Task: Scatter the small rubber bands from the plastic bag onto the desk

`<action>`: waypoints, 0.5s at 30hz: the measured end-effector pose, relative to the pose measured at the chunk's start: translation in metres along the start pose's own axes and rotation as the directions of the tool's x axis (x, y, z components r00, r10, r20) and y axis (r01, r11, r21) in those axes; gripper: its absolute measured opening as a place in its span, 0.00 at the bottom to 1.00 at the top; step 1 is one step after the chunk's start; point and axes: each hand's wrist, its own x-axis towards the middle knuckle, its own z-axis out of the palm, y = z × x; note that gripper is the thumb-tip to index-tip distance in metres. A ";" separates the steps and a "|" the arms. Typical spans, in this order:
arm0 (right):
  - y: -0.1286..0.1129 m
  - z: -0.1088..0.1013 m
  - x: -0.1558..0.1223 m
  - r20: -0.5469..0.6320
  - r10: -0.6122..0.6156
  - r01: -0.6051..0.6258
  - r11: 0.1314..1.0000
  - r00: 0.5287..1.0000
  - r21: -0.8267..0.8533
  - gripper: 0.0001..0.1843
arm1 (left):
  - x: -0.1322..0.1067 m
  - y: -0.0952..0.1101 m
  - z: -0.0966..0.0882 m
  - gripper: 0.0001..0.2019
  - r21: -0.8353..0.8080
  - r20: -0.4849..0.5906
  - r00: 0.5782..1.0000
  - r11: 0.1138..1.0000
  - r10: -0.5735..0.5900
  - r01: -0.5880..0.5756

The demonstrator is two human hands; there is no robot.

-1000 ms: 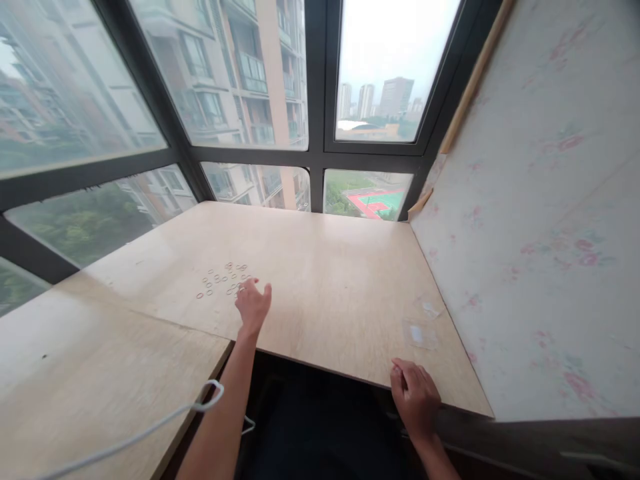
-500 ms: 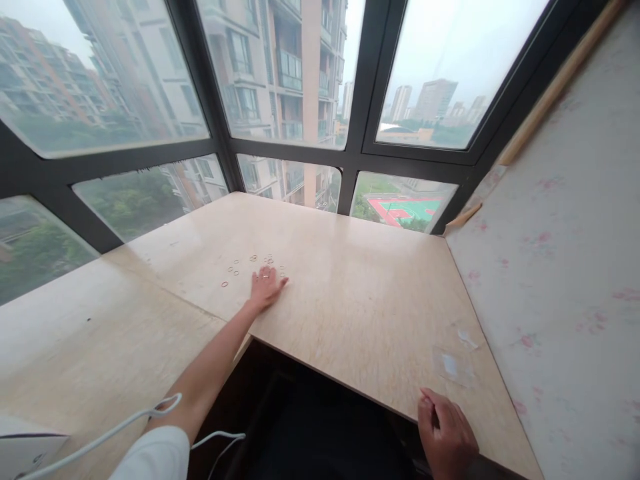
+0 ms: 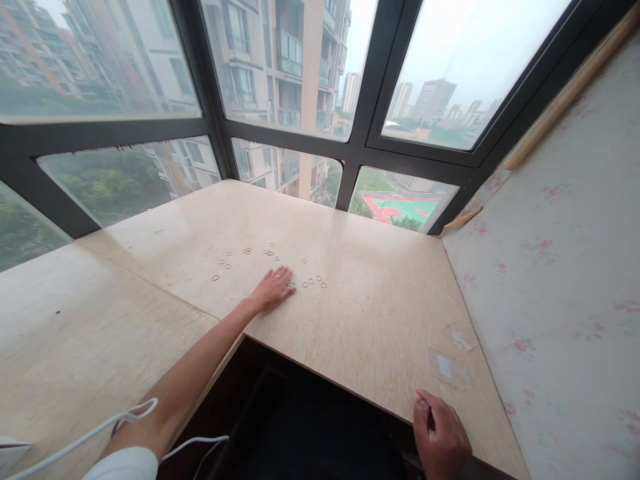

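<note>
Rings scattered mid-desk, left hand flat among them, right hand curled at near edge

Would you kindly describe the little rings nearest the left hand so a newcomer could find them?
On the pale wooden desk under the windows, find the left hand lying flat. The small rings sit just beyond its fingertips, apart from the other rings scattered farther left.
</note>
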 end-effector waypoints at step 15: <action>0.001 0.001 0.002 -0.025 -0.035 0.034 0.998 0.999 -0.045 0.13 | -0.019 -0.019 -0.002 0.24 0.027 -0.098 0.975 0.979 -0.198 0.201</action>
